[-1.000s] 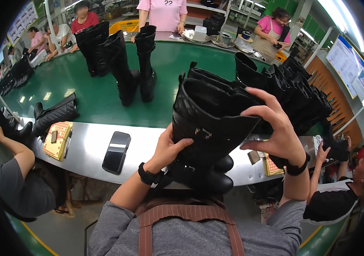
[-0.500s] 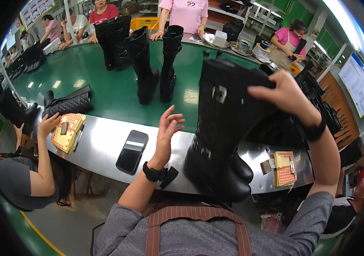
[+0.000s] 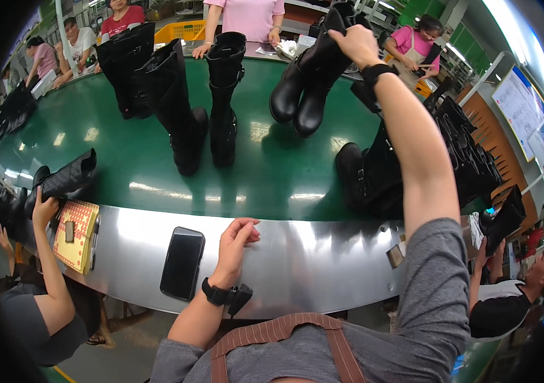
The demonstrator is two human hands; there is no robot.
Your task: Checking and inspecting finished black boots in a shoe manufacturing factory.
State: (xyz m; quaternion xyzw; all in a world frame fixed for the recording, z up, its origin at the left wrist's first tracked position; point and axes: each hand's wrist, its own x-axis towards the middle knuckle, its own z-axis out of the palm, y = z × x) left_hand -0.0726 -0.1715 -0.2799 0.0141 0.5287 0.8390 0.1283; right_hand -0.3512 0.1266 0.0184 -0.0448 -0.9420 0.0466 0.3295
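Note:
My right hand [image 3: 358,46] reaches far over the green table and grips a pair of black boots [image 3: 307,83] by their upper shafts. The pair hangs tilted above the surface, toes toward me. My left hand [image 3: 236,246] hovers over the metal edge strip, fingers loosely curled and slightly apart, nothing visible in them. Beside it, to the left, lies a black phone [image 3: 182,263]. Two black buckled boots, one left [image 3: 176,108] and one right [image 3: 224,102], stand upright in mid-table. Another tall black boot pair [image 3: 126,70] stands behind them at the left.
Black boots [image 3: 374,172] lie or stand on the right, partly behind my arm. A yellow patterned pad [image 3: 75,236] rests on the metal strip [image 3: 310,255] at left. A co-worker's hand [image 3: 44,209] holds a quilted boot [image 3: 61,179]. Other people work across the table and at right.
My right hand has carried the boots from the near metal edge out over the far part of the green table. My left hand's fingers have curled more. The co-worker at left has grasped the quilted boot.

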